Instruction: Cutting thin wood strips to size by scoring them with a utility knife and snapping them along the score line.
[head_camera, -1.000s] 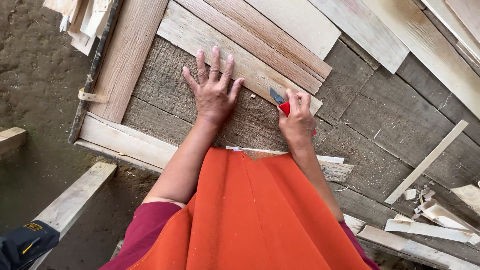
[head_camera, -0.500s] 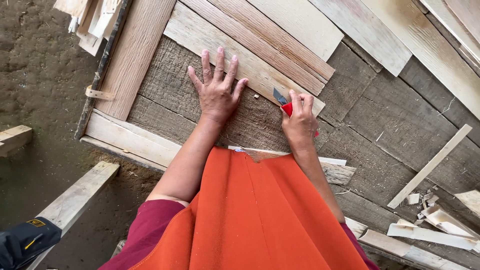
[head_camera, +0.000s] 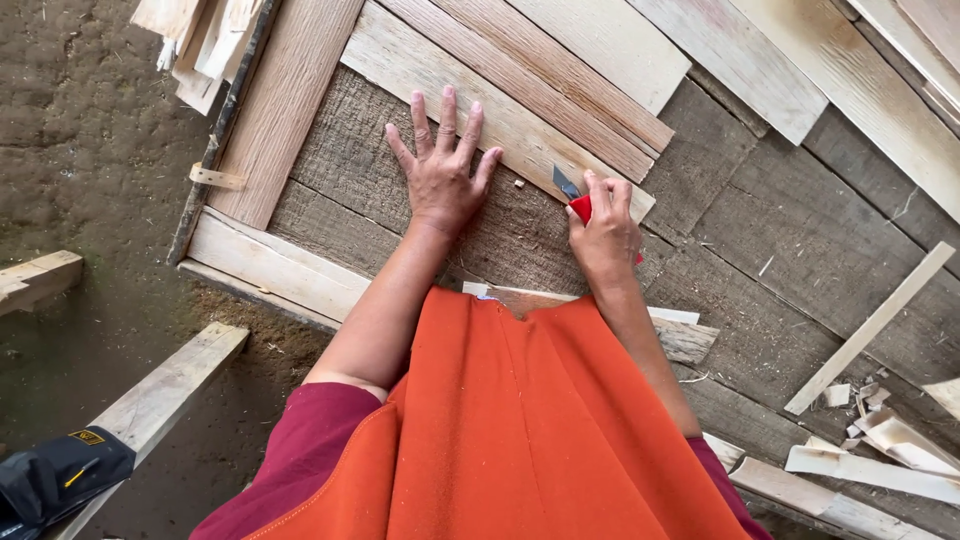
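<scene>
A person in an orange apron and maroon sleeves bends over a weathered grey board floor (head_camera: 780, 260), cutting thin wood. The left hand (head_camera: 443, 180) lies flat with all five fingers spread apart, pressing down where a pale wood strip (head_camera: 470, 95) meets the grey boards. The right hand (head_camera: 603, 232), just right of the left hand, is closed tight around a red-handled knife (head_camera: 572, 195), whose dark blade points up and left at the near edge of the same strip.

The strip looks thin, light and dry, stiff along its grain but likely to split or slide under the blade, so a flat palm on its face close to the cut seems the safest hold. The knife is small and sharp; the red handle is the only place to grip it.

One knife and two hands are in view. Beyond the left hand, roughly four pale strips lie side by side at a slant. One long narrow slat (head_camera: 870, 328) lies well right of the right hand, with a small heap of offcuts (head_camera: 880, 440) below it. A black and yellow tool (head_camera: 55, 475) sits far below-left of the left hand, on the dirt.
</scene>
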